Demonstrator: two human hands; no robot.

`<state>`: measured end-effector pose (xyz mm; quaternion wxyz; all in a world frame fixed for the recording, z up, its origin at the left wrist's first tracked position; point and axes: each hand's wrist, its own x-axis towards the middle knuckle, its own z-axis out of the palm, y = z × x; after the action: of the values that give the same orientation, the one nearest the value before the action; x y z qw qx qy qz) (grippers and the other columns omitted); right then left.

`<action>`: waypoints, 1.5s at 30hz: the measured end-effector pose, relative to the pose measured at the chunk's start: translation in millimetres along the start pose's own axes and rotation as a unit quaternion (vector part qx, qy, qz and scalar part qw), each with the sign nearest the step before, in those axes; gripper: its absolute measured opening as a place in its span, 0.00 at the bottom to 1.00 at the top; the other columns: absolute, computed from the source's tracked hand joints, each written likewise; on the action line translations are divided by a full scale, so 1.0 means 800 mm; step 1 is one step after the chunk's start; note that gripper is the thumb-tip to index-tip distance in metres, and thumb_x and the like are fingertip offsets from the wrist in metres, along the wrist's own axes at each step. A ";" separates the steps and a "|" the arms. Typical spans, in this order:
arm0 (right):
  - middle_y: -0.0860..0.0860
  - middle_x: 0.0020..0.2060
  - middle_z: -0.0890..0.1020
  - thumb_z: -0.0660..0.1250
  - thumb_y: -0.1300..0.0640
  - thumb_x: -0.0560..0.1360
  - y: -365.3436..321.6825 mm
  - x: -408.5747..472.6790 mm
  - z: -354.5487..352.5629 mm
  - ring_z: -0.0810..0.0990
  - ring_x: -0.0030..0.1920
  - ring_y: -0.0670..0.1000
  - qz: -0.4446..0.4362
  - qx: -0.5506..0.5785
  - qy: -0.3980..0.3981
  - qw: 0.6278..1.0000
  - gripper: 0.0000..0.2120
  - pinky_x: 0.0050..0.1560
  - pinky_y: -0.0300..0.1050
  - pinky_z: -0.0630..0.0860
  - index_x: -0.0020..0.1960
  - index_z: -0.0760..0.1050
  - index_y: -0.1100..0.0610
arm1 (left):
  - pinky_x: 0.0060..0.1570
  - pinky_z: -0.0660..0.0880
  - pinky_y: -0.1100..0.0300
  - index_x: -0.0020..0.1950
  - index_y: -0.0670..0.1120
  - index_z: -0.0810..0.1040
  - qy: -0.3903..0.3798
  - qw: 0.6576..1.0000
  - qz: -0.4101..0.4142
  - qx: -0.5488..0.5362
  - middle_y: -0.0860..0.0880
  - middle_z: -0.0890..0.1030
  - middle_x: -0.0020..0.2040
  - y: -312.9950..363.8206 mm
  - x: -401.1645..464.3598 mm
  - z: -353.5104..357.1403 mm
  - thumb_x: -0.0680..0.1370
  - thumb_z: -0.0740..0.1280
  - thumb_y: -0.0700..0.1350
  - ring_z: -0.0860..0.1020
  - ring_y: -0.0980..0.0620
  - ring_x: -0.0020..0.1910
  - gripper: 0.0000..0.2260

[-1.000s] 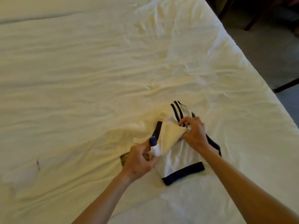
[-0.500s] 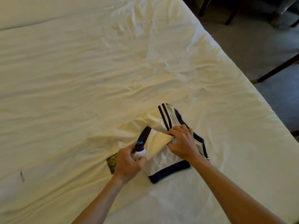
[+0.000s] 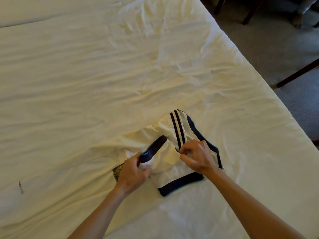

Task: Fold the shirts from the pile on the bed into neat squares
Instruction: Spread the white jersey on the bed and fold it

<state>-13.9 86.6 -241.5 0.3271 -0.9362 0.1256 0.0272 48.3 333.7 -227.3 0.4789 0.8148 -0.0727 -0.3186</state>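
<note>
- the left hand [image 3: 132,175] pinched the navy-trimmed edge of one white striped shirt [image 3: 174,152]; the right hand [image 3: 196,156] pinched its middle fold.
- the shirt lay half folded on a wrinkled cream bed sheet [image 3: 86,83], near the bed's right edge.
- grey carpet [image 3: 269,42] and two dark furniture legs [image 3: 296,73] lay beyond.
- a patterned patch [image 3: 117,171] was mostly hidden beneath the left hand.

head view, looking forward-down, close over bed [image 3: 86,83].
</note>
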 end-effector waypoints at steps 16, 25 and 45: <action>0.53 0.39 0.78 0.66 0.47 0.78 -0.006 0.168 -0.014 0.77 0.40 0.54 0.365 0.102 0.047 0.924 0.15 0.42 0.45 0.73 0.39 0.76 0.57 | 0.44 0.76 0.62 0.49 0.60 0.75 -0.008 0.996 -0.092 0.004 0.60 0.82 0.44 0.008 0.030 0.024 0.70 0.76 0.47 0.80 0.61 0.45 0.14; 0.41 0.39 0.79 0.69 0.40 0.74 -0.018 0.033 -0.004 0.77 0.41 0.43 0.097 0.105 0.028 0.989 0.08 0.43 0.40 0.75 0.46 0.78 0.42 | 0.45 0.74 0.66 0.54 0.49 0.85 -0.027 0.990 -0.007 -0.139 0.58 0.85 0.43 0.011 0.018 -0.005 0.77 0.72 0.40 0.81 0.60 0.42 0.08; 0.45 0.33 0.77 0.68 0.57 0.72 -0.032 0.035 0.020 0.75 0.34 0.46 0.137 0.060 0.022 0.988 0.09 0.46 0.49 0.76 0.51 0.76 0.50 | 0.46 0.78 0.55 0.49 0.50 0.81 0.162 0.933 -0.193 -0.256 0.50 0.83 0.47 -0.005 0.028 0.013 0.78 0.71 0.44 0.80 0.50 0.48 0.02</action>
<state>20.3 109.7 -242.5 0.3731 -0.8891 0.2615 0.0439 59.3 318.9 -243.9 0.6056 0.7037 0.2484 -0.2764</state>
